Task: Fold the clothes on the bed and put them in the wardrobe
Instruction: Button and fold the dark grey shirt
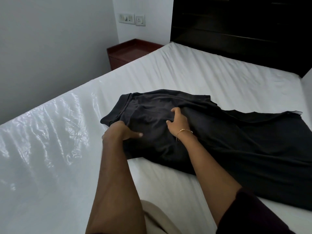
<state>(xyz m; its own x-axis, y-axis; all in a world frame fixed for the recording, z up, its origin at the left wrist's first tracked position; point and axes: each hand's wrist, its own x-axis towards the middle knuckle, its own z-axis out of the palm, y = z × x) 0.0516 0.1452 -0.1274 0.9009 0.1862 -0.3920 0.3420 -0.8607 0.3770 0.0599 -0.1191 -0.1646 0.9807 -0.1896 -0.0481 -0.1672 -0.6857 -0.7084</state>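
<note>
Black garment (219, 137) lies mid-frame on the bed (185, 68); left hand (118, 132) and right hand (177, 120) both grip its cloth; uneven pulling may skew the fold.

Dark garment (219, 132) spread on bed (185, 68)

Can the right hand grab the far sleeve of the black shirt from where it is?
Probably yes. The right hand already rests on the black shirt, and the far sleeve lies flat just beyond its fingers. Nothing sits between them on the bed, though the arm would have to stretch a little.
</note>
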